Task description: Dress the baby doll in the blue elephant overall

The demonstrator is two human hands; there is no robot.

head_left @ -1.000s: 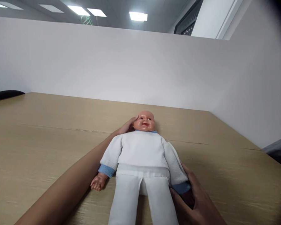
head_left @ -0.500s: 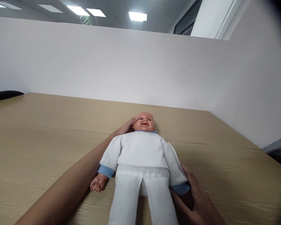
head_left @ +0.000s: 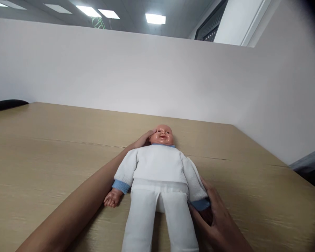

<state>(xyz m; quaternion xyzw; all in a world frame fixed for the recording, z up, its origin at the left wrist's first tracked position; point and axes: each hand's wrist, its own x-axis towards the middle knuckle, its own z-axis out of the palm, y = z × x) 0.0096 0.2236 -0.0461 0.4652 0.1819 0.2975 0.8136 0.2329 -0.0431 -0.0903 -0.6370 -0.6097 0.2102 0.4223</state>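
A baby doll [head_left: 159, 164] lies face up on the table, its head away from me. It wears a white fleece top with blue cuffs and white trousers; its feet are cut off by the bottom of the view. My left hand [head_left: 145, 138] is curved against the left side of the doll's head, thumb by the eye, the other fingers mostly hidden behind it. Around the lower sleeve of the doll's arm on the right, my right hand [head_left: 216, 217] is closed, thumb and fingers either side of the blue cuff. The doll's other arm rests beside my left forearm.
The wooden table [head_left: 55, 168] has seams running across it. A white partition wall [head_left: 136, 70] rises behind its far edge and along the right. Dark objects show at the far left [head_left: 7, 105] and at the right edge [head_left: 312, 171].
The doll and both hands sit almost as before, with the doll's lower body and arms slightly higher in view. The camera view has shifted a little. Both hands keep their hold.
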